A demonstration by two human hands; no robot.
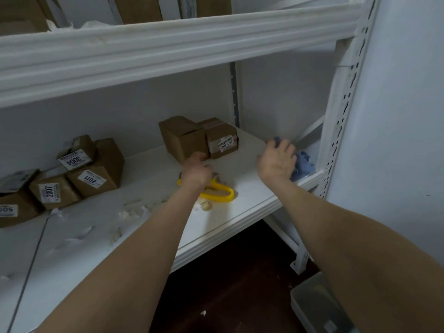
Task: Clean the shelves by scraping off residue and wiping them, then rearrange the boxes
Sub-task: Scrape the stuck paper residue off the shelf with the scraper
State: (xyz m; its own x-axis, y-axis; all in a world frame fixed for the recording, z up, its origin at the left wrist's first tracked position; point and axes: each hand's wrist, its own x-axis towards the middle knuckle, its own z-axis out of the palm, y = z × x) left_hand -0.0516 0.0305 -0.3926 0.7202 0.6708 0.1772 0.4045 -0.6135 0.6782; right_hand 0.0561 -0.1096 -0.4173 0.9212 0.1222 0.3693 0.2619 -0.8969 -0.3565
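Both my hands are over the white shelf (240, 188). My left hand (195, 173) has its fingers curled at the front of two brown boxes (199, 138) standing at the back right; whether it grips anything I cannot tell. A yellow-handled scraper (221, 193) lies on the shelf just under that wrist. My right hand (278, 162) holds a blue cloth (302, 164) bunched at the shelf's right end. Flakes of scraped residue (134, 210) are scattered over the shelf's middle.
Several labelled brown boxes (79, 174) are grouped at the shelf's left back. An upper shelf beam (168, 49) with more boxes hangs overhead. A perforated white upright (346, 104) bounds the right side. A grey plastic bin (317, 306) sits on the dark floor below.
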